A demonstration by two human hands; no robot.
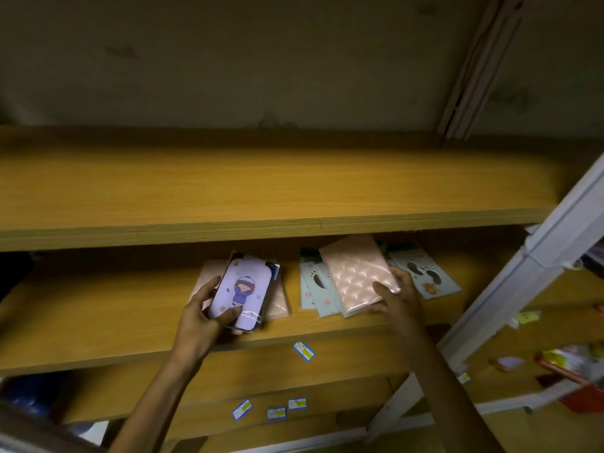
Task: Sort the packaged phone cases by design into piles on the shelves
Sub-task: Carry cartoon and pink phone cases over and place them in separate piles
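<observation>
Head view: left hand (pixel 199 318) fingers clamp purple case (pixel 243 289); right hand (pixel 397 297) fingers pinch pink case (pixel 358 277).

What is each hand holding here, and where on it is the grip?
Left hand grips the lilac cartoon case at its lower end, thumb on the front. Right hand grips the pink quilted case at its lower right corner.

the phone case (pixel 242 291) on the left is lilac with a cartoon figure in a purple coat and white hat, over a pale pink quilted case (pixel 279 304). the case (pixel 359 276) to the right is glossy pink with a pattern of shiny bumps, lying on pale blue-green cases (pixel 434 276) printed with dark footprints. the shelves (pixel 261 188) are yellow-brown wood grain, with small blue-and-white labels (pixel 304 351) on their front edges.
</observation>
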